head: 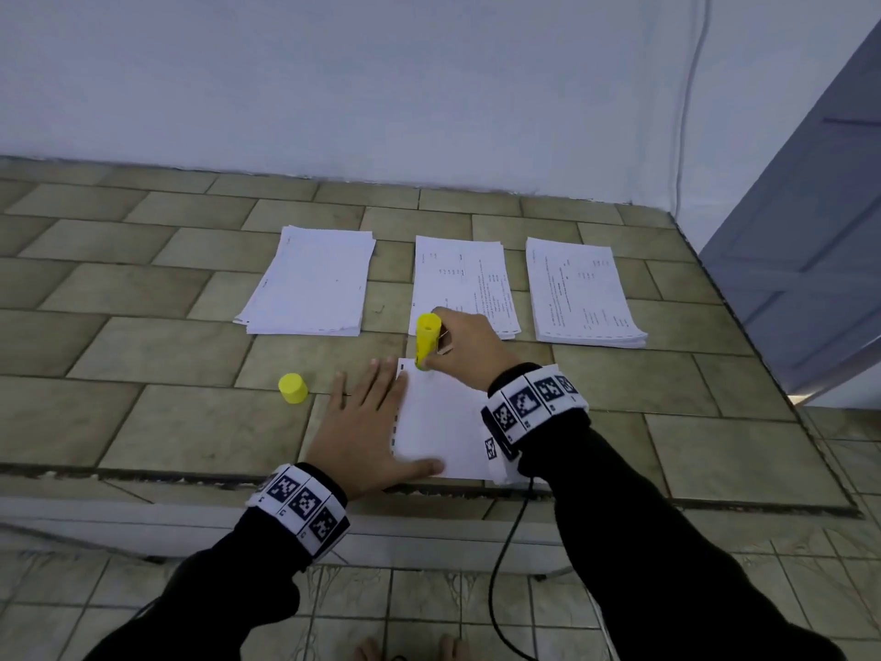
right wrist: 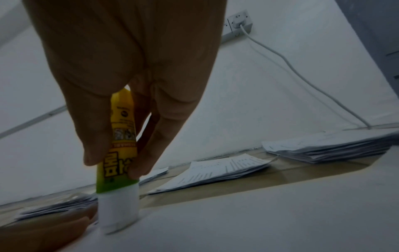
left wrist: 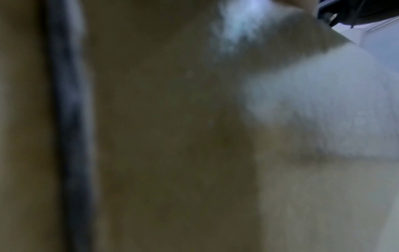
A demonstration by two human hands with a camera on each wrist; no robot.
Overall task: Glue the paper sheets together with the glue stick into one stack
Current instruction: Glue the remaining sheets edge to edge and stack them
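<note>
Right hand (head: 469, 348) pinches the glue stick (head: 425, 341) upright, tip on the near sheet (head: 441, 422)'s far-left corner, while left hand (head: 364, 429) presses flat, fingers spread, on its left edge.

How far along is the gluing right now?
Done: yellow cap is off, standing on the tiles. In hand: right hand presses the glue stick onto the near sheet's far-left corner; left hand flattens it. Left: three piles behind remain separate.
</note>
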